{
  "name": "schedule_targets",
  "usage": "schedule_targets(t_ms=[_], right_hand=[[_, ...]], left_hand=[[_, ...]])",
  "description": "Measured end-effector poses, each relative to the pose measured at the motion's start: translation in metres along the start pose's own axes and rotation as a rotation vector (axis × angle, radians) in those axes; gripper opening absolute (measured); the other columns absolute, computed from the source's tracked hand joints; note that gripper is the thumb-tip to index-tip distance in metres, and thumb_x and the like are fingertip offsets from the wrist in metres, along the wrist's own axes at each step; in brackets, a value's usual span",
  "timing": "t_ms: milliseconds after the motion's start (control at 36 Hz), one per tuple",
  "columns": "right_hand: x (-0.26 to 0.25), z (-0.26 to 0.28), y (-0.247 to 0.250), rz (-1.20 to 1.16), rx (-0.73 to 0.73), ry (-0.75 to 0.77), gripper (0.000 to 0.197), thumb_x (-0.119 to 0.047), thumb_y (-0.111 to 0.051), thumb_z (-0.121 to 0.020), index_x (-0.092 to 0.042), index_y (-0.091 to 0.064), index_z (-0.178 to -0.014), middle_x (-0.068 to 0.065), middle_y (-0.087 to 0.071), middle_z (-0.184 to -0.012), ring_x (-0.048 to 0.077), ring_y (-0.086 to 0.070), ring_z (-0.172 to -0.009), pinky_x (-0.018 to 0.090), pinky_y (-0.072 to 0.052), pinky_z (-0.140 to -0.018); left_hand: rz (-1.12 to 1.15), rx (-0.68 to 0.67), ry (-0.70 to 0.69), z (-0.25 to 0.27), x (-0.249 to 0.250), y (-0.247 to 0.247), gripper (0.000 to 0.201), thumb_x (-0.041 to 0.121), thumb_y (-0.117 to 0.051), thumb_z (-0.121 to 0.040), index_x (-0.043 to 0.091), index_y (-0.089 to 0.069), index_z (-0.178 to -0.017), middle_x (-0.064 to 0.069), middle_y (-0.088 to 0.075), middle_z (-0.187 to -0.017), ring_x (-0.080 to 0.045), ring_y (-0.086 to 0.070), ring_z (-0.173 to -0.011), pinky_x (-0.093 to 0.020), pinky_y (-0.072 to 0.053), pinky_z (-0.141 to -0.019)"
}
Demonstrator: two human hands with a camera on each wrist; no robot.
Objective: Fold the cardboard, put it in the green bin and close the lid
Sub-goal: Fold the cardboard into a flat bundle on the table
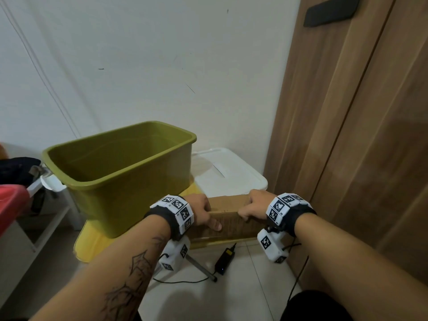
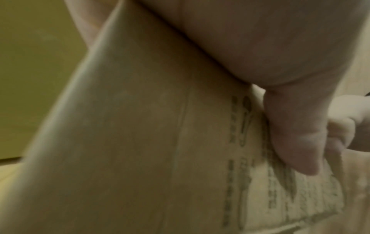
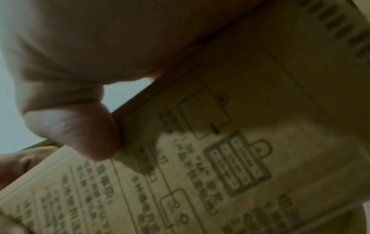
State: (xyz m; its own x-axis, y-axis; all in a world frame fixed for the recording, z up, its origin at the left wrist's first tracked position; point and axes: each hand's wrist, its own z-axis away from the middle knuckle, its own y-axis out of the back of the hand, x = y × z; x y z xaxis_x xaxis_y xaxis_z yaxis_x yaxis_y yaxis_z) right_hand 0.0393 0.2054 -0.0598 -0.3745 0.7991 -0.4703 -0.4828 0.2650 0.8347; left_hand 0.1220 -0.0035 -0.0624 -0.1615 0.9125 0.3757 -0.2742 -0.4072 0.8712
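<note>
White wall, tiled floor | left hand (image 1: 201, 207) and right hand (image 1: 254, 206) both grip cardboard (image 1: 228, 218) top edge (long axis left-right); bin (image 1: 120, 179) open, nearer left hand

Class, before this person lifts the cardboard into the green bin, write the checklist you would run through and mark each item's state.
1. Left hand grips the cardboard: ok.
2. Right hand grips the cardboard's top edge: ok.
3. Cardboard fully folded flat: cannot tell; the hands cover the fold.
4. Green bin open: ok, no lid on it.
5. Bin interior free: ok, nothing shows inside.
6. Lid within reach: cannot tell; a white lid lies beside the bin, perhaps its own.
</note>
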Motion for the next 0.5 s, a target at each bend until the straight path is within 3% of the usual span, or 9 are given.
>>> schedule_targets(t_ms=[139,305,389,500], right_hand=[[-0.002,-0.008,0.003,0.024,0.015,0.014,0.036,-0.043,-0.070,-0.047,-0.021,-0.042,-0.042,-0.008,-0.032,-0.041,0.017,-0.029,-0.045,0.025,-0.019,-0.047],[-0.001,-0.018,0.005,0.095,0.039,0.038,0.038,-0.047,-0.071,-0.043,-0.020,-0.048,-0.055,-0.005,-0.037,-0.048,0.020,-0.039,-0.056,0.030,-0.027,-0.052],[0.000,-0.022,0.008,0.100,0.057,0.064,0.034,-0.043,-0.074,-0.051,-0.020,-0.050,-0.058,-0.005,-0.042,-0.051,0.018,-0.042,-0.056,0.031,-0.031,-0.053],[0.003,-0.025,0.011,0.101,0.096,0.079,0.033,-0.039,-0.078,-0.056,-0.021,-0.051,-0.058,-0.004,-0.047,-0.055,0.016,-0.046,-0.057,0.028,-0.036,-0.053]], left_hand=[[0.039,-0.006,-0.006,-0.003,-0.003,0.005,0.047,0.056,-0.084,-0.066,0.019,-0.081,-0.096,0.003,-0.078,-0.085,-0.019,-0.071,-0.085,-0.036,-0.059,-0.079],[-0.026,0.055,-0.050,-0.008,-0.004,0.010,0.048,0.061,-0.084,-0.062,0.021,-0.080,-0.088,0.003,-0.076,-0.079,-0.017,-0.071,-0.078,-0.031,-0.058,-0.068],[-0.016,0.053,-0.049,-0.012,-0.006,0.013,0.052,0.062,-0.085,-0.060,0.021,-0.080,-0.092,0.006,-0.076,-0.078,-0.015,-0.071,-0.077,-0.034,-0.061,-0.073],[-0.018,0.040,-0.058,-0.020,-0.010,0.016,0.058,0.067,-0.085,-0.054,0.023,-0.079,-0.090,0.009,-0.075,-0.071,-0.011,-0.072,-0.071,-0.034,-0.062,-0.071]])
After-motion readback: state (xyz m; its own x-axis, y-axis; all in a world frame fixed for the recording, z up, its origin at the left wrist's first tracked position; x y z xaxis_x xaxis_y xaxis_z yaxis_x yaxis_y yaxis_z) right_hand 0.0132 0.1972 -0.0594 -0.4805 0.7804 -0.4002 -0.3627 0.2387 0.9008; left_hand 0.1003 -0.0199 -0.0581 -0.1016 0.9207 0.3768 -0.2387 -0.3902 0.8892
